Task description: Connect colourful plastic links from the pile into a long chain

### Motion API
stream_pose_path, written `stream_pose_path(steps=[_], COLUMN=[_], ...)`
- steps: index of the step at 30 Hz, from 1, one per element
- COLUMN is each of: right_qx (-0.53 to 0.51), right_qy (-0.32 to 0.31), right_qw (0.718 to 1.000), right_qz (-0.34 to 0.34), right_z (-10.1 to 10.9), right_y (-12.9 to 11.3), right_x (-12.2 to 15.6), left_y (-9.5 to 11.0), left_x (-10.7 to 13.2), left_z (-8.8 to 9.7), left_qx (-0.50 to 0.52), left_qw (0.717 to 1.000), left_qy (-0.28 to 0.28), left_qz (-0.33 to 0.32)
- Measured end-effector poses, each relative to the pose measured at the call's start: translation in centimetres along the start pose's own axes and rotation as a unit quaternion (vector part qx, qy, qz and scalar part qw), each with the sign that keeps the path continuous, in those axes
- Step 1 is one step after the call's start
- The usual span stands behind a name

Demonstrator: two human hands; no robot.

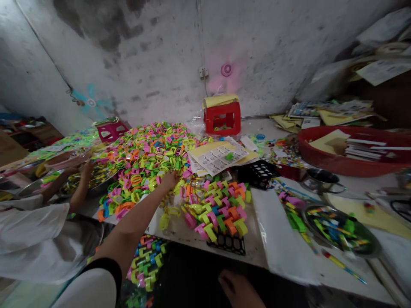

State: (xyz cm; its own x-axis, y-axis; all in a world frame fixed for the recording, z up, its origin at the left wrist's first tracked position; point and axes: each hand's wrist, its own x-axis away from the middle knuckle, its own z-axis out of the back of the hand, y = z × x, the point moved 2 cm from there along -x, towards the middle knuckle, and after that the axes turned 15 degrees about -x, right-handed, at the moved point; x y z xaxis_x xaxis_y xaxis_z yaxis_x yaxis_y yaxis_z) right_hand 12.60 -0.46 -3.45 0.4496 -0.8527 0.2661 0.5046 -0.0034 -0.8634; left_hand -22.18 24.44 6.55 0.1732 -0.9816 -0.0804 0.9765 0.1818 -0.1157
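Reaching into the pile of plastic clips (pixel 150 158), your left hand (pixel 169 179) is at its near edge — fingers curled, whether they hold one I can't tell. Right hand (pixel 236 287) waits low, grip hidden. Next, likely carry a clip to the loaded rack (pixel 221 211).

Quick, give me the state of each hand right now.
Left hand: reaching into the pile of plastic clips; grip cannot be told.
Right hand: low at the table edge, blurred; cannot be told.
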Motion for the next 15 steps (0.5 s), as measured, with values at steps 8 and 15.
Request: stream_pose_path(steps=[8, 15], right_qx=[0.026, 0.003], right_qy=[0.002, -0.005], right_qw=[1.0, 1.0], right_qz=[-0.013, 0.006], right_z=[0.2, 0.4], right_y=[-0.4, -1.2], right_x=[0.2, 0.0], left_y=[1.7, 1.3], left_x=[-2.0, -1.9], left_z=[-0.4, -0.5], left_qx=[0.017, 0.041], left_qw=[0.996, 0.992], left_qy=[-0.062, -0.096], left_qz=[-0.059, -0.067])
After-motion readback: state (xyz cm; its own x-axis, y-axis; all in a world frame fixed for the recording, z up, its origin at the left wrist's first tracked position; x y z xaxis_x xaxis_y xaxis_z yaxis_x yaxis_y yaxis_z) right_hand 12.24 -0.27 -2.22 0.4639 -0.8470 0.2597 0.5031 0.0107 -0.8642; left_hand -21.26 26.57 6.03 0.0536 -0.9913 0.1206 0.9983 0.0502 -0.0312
